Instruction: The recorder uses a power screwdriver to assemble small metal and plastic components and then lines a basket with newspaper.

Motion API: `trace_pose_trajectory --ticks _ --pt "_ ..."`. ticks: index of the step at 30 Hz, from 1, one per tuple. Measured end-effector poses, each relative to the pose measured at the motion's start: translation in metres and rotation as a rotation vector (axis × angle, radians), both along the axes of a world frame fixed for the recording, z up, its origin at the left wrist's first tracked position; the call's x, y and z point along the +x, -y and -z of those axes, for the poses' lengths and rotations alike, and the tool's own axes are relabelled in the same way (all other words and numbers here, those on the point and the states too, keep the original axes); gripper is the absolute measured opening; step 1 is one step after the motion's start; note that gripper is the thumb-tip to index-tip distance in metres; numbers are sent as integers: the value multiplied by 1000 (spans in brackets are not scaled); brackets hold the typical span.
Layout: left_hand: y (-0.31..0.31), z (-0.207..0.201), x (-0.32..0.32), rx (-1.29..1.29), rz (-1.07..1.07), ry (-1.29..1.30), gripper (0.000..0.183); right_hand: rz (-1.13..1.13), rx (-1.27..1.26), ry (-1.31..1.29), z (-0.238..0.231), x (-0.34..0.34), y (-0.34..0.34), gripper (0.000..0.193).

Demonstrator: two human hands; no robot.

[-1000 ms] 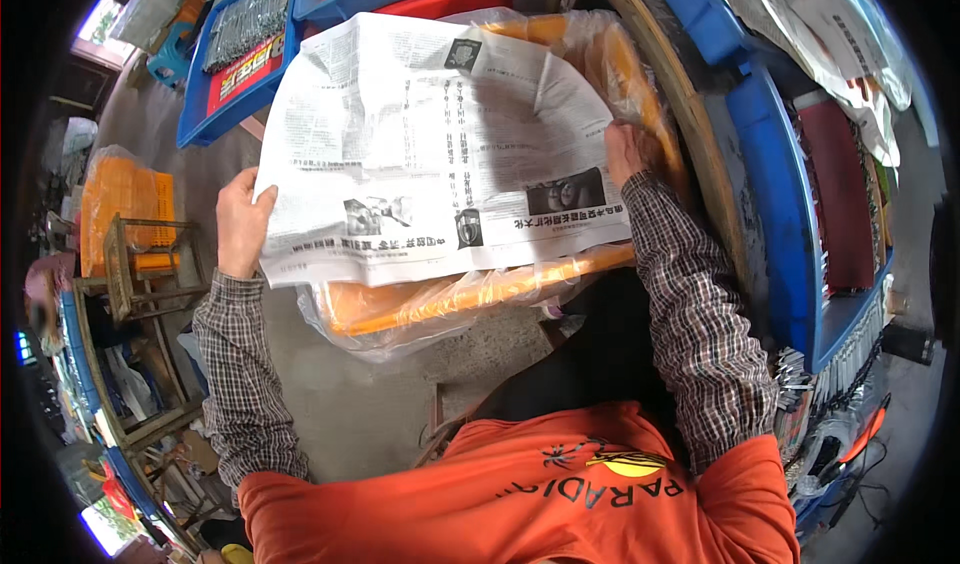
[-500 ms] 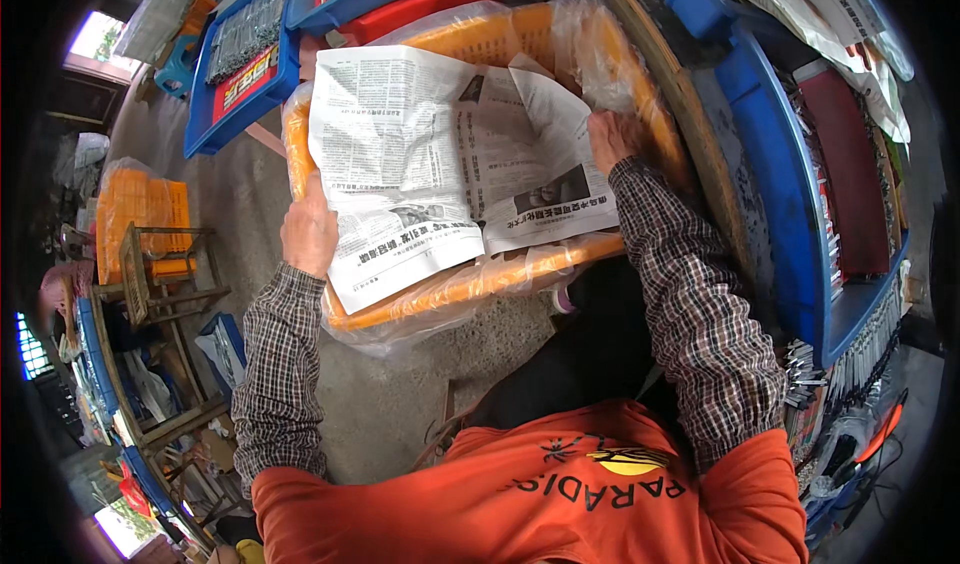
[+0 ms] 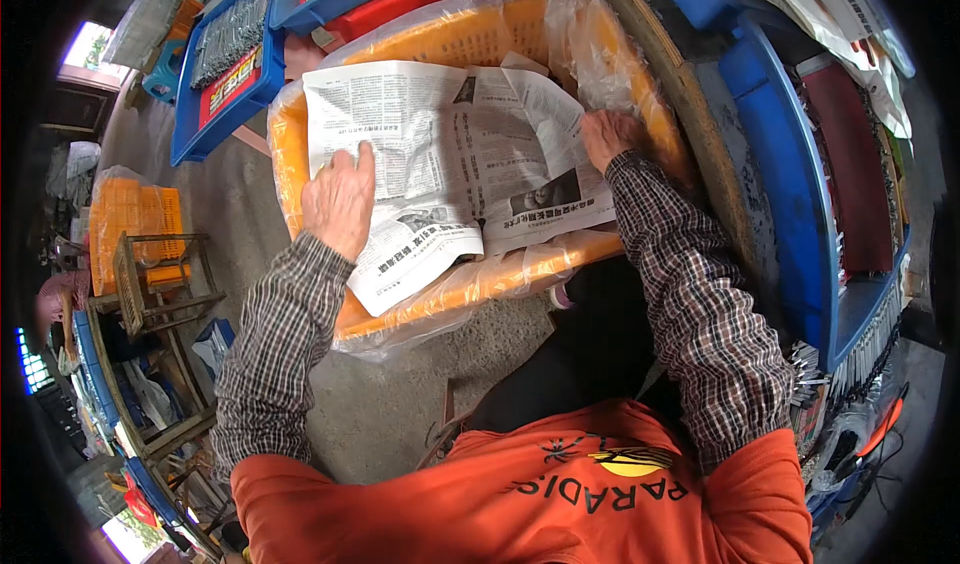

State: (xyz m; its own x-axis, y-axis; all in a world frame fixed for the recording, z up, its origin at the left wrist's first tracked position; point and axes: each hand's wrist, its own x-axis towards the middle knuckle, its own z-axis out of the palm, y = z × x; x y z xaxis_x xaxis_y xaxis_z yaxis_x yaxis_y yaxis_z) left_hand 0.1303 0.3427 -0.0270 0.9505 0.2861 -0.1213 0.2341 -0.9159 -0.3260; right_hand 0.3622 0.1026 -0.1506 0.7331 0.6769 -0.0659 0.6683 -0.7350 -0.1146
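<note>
A printed newspaper sheet (image 3: 410,154) lies spread and creased inside a yellow plastic crate (image 3: 555,261) lined with clear plastic film (image 3: 590,39). My left hand (image 3: 340,202) rests on the sheet's left part, with its index finger stretched out and nothing held. Over at the sheet's right edge, my right hand (image 3: 610,136) has its fingers curled at the paper, closed on that edge near the crate's right wall. The sheet's middle sags, and its lower left corner overlaps the front rim.
Beyond the crate, blue trays (image 3: 232,59) hold thin metal parts, and a red box (image 3: 410,4) sits behind it. A wooden beam (image 3: 690,94) and a large blue bin (image 3: 775,164) border the right. Another yellow crate (image 3: 135,229) and a wooden rack (image 3: 150,304) stand left.
My left hand has let go of the sheet's left edge and moved inward onto the paper. The sheet's left side has settled lower into the crate. My right hand stays at the right edge.
</note>
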Motion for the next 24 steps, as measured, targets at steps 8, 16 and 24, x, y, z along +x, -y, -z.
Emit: trace_pose_trajectory --ticks 8,16,24 --pt "-8 57 46 -175 58 40 29 -198 -141 -14 -54 -24 -45 23" --pt "18 65 72 -30 110 96 39 24 -70 -114 -35 -1 -72 21" --pt "-4 101 70 -242 -10 59 51 81 146 -105 -19 11 -71 21"
